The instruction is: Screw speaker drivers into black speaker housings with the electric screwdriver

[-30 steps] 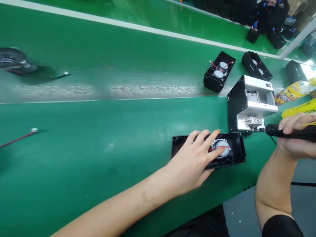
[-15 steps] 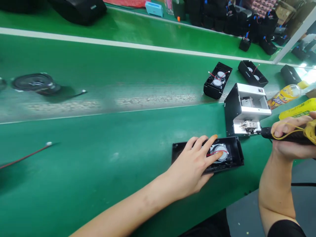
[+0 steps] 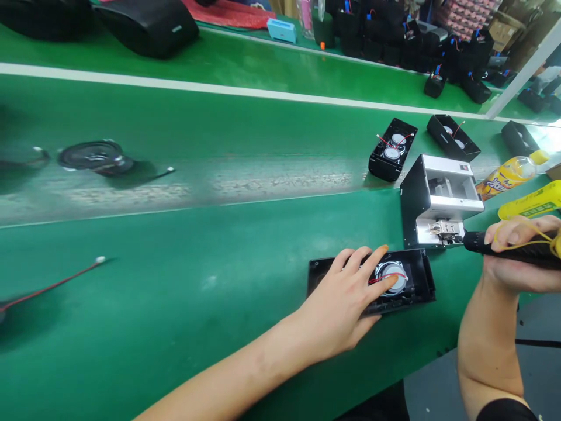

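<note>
My left hand (image 3: 346, 298) lies over a black speaker housing (image 3: 418, 280) on the green bench. Its fingers reach across toward the far wall, and the thumb is at the near side. Inside the housing, a round speaker driver (image 3: 397, 278) with a red wire shows beside the fingers; the hand covers the housing's middle. In my right hand (image 3: 512, 251) is a black electric screwdriver (image 3: 477, 241) with a yellow cord coiled about it. The screwdriver's tip is at the front outlet of a silver and black screw feeder (image 3: 451, 202); exact contact is too small to tell.
Behind the feeder are open speaker housings (image 3: 392, 151) with drivers and wires. Right of it lie a yellow drink bottle (image 3: 504, 177) and a yellow-green package (image 3: 532, 200). A loose speaker (image 3: 94, 156) and a red wire (image 3: 56, 285) are at left. Black speaker shells (image 3: 149, 26) line the back.
The view has shifted slightly. The loose speaker at left has moved right. The screwdriver stays near the feeder outlet, drawn back a little, and my left hand remains on the housing.
</note>
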Demonstrator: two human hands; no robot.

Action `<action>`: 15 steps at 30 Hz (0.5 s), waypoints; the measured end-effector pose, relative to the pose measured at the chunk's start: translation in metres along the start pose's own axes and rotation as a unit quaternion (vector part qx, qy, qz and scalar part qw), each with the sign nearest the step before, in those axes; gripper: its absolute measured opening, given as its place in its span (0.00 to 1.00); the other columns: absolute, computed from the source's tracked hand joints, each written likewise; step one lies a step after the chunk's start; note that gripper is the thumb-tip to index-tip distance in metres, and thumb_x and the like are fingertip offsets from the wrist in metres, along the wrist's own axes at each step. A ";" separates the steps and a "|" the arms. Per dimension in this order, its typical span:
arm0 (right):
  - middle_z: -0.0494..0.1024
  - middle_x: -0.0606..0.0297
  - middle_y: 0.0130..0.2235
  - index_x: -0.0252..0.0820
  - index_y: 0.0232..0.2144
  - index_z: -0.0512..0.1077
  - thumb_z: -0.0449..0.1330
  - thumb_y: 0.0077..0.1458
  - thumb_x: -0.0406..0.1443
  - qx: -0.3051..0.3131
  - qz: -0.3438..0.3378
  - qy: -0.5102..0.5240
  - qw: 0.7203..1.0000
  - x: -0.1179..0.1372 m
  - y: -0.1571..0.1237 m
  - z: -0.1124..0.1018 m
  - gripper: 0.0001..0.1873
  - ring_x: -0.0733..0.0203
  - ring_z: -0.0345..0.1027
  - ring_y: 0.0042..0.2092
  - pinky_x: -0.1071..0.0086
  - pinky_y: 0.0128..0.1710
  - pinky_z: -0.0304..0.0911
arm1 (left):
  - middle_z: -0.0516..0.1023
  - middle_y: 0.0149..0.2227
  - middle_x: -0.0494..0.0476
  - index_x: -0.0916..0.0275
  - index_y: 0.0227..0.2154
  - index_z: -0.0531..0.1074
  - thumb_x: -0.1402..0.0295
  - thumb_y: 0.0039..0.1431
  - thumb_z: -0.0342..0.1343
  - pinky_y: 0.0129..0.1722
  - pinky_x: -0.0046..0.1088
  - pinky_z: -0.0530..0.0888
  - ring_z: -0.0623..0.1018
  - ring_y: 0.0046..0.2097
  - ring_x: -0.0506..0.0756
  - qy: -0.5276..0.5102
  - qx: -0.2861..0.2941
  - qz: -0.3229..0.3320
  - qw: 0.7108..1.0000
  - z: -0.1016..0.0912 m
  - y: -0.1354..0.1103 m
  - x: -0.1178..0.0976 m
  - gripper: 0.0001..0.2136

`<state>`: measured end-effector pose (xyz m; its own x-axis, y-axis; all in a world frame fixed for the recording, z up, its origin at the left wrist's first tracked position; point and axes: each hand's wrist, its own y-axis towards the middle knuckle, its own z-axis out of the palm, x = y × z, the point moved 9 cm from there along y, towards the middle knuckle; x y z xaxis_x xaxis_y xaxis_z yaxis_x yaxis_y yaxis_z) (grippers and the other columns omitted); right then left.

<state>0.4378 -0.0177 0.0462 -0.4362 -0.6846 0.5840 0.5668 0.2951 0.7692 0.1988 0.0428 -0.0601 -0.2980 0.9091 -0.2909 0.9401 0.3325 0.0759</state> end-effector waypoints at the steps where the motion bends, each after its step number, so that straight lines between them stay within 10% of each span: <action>1: 0.62 0.74 0.25 0.49 0.45 0.77 0.55 0.52 0.67 -0.008 0.019 -0.001 1.000 -0.005 0.002 0.000 0.35 0.67 0.55 0.18 0.72 0.14 0.57 | 0.59 0.72 0.69 0.51 0.63 0.70 0.55 0.61 0.65 0.62 0.55 0.65 0.68 0.65 0.73 0.000 0.000 0.000 1.000 0.000 0.000 0.000 0.28; 15: 0.60 0.73 0.26 0.52 0.47 0.76 0.53 0.53 0.68 0.031 0.077 -0.053 0.995 -0.006 -0.003 -0.003 0.35 0.67 0.54 0.17 0.70 0.15 0.58 | 0.56 0.74 0.71 0.53 0.64 0.71 0.57 0.57 0.70 0.64 0.59 0.64 0.63 0.69 0.77 -0.034 0.015 0.010 0.999 -0.009 -0.006 0.006 0.32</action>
<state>0.4410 -0.0168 0.0395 -0.4209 -0.5555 0.7171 0.5890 0.4339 0.6818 0.1899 0.0488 -0.0533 -0.2677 0.8964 -0.3532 0.9507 0.3054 0.0544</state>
